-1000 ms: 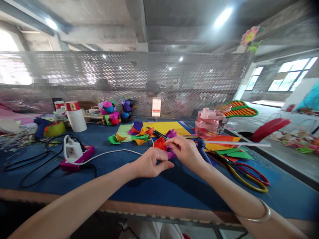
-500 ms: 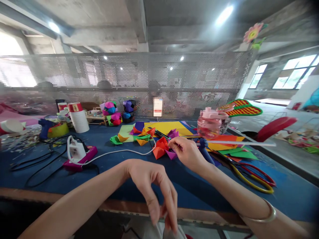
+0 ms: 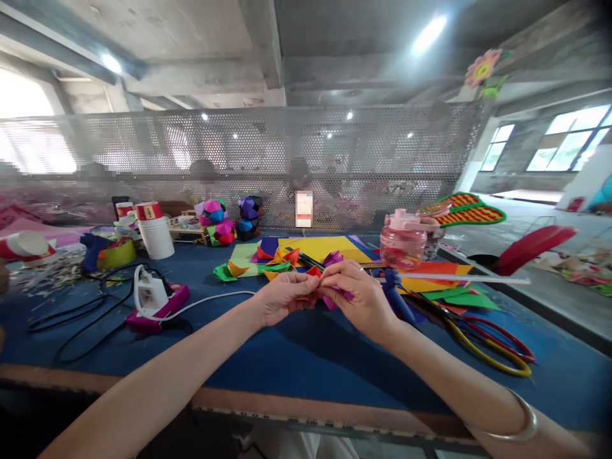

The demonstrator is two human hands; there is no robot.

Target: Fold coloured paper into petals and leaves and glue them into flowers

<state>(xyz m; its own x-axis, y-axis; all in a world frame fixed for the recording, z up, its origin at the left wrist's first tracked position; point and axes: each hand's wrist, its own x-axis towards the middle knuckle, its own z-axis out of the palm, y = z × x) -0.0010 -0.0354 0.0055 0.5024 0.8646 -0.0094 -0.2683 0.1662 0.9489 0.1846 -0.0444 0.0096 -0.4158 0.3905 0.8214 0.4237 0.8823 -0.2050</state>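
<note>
My left hand [image 3: 283, 297] and my right hand [image 3: 356, 294] meet above the blue table [image 3: 296, 357], both pinching a folded paper piece [image 3: 319, 285] of red-orange and purple paper. Most of that piece is hidden by my fingers. Just behind my hands lie several loose folded paper units [image 3: 268, 262] in green, orange and purple, on sheets of coloured paper [image 3: 325, 245]. A silver bangle [image 3: 519, 426] circles my right wrist.
A white glue gun on a pink stand [image 3: 153, 298] with cables sits left. A pink jar [image 3: 403, 240], a long white stick [image 3: 459, 278], a blue glue gun [image 3: 394, 290] and red and yellow hoops [image 3: 492, 347] lie right. Paper balls [image 3: 217, 220], white cups [image 3: 153, 231] and a mesh screen stand behind.
My left hand had dropped to the table's near edge half a second ago; it has come back up and taken hold of the paper piece beside my right hand.
</note>
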